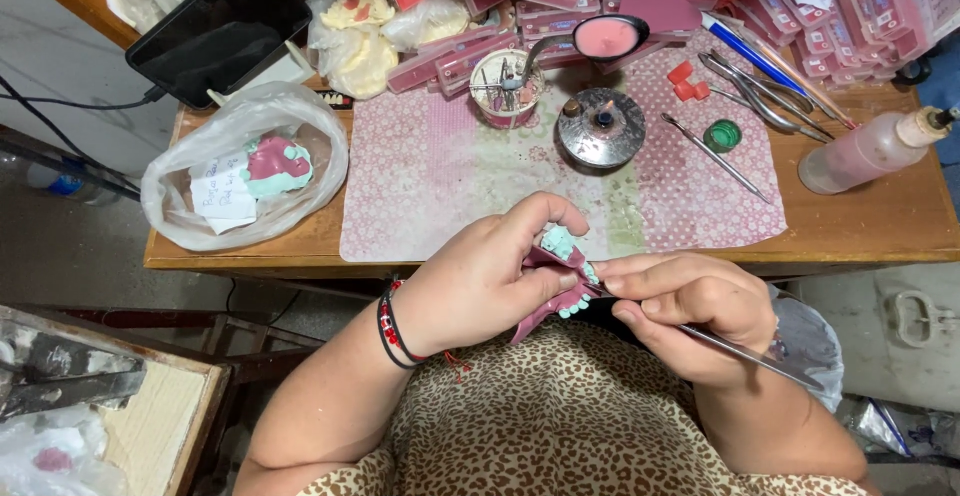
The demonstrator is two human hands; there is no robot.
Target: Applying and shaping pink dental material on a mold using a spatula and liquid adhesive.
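Wax denture model (pixel 562 278), pink w/ pale green teeth, sits below the near edge of the wooden table (pixel 880 221), over the person's lap. Left hand (pixel 490 276) is curled round it, fingers & thumb gripping the pink base. Right hand (pixel 685 301) touches it from the right, fingers pinched tight on a thin metal tool (pixel 745 354); tool tip meets the teeth, handle runs off right & nearer.

Containers, going outward: just beyond the table edge lies a pink patterned mat (pixel 440 171). Far on it, a small cup (pixel 505 86) holds several upright metal instruments. Right of the cup, a round metal burner (pixel 602 128) w/ a small flame at centre. Farther, a black ladle-type bowl (pixel 608 38) holds pink material. Green cap (pixel 722 136) lies right of the burner, beside a loose probe (pixel 715 156). Far-right side: squeeze bottle (pixel 870 151) of pinkish liquid, lying tilted. Far row: stacked pink flat boxes (pixel 800 6), contents can't tell. Left end of table: clear plastic bag (pixel 245 161) holding another pink & green model plus paper slips. Dark tablet (pixel 220 26) leans far left.

Edges/room: near strip of mat btwn burner & table edge is bare, so hands have space there. Bag reaches the table's left-near corner. Second surface (pixel 150 416) sits near left, well apart from the left elbow.
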